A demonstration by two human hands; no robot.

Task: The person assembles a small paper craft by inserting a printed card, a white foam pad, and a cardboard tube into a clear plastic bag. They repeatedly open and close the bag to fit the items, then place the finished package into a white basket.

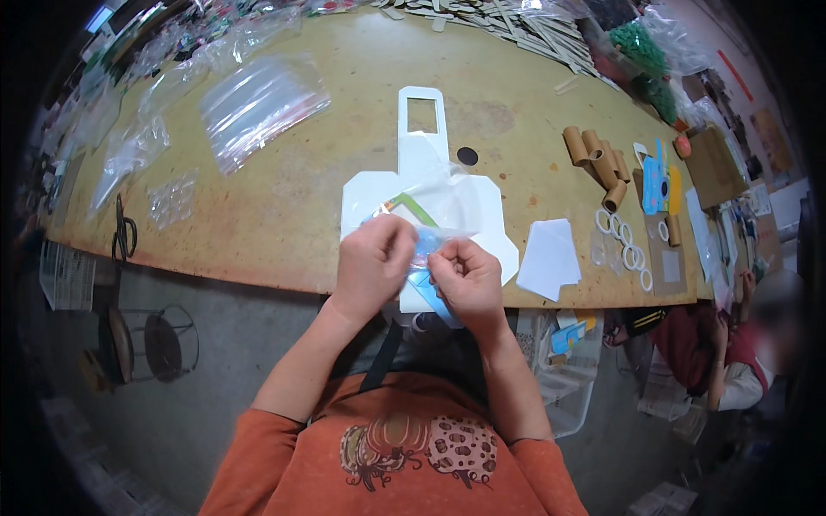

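Above the near edge of the table, both my hands are closed on a clear plastic bag (454, 199). My left hand (372, 265) pinches one side of it, and my right hand (469, 277) pinches the other close by. Through the film shows a green angled strip (416, 209); bluish contents between my hands are partly hidden by my fingers. A blue strip (433, 297) shows just below my hands. Underneath lies a flat white die-cut card (368, 191) with a long handle-like arm and a rectangular cut-out. A black disc (467, 156) rests beside that arm.
Left are clear bags (262, 112), a blister sheet (172, 199) and black scissors (125, 232) at the edge. Right are white cards (549, 258), cardboard tubes (594, 150) and white rings (632, 257). Wooden sticks (525, 34) heap behind. A person (731, 361) sits at right.
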